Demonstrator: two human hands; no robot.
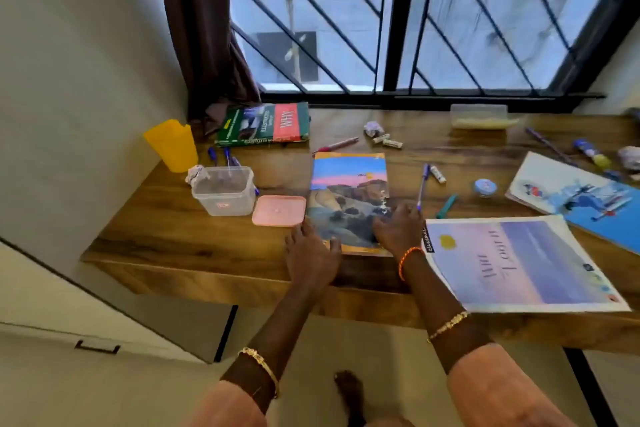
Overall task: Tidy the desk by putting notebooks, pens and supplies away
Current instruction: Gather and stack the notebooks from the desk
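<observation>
Head view, wooden desk. Yellow cup at the far left edge; clear plastic box, lidless, with blue pens just behind; pink lid beside the box. Landscape-cover notebook, flat at the near edge: left hand, fingers spread, at its near-left corner; right hand, fingers spread, pressing its right edge (a blue pen lies just beyond the fingertips). Lilac notebook overhanging the near right edge.
</observation>
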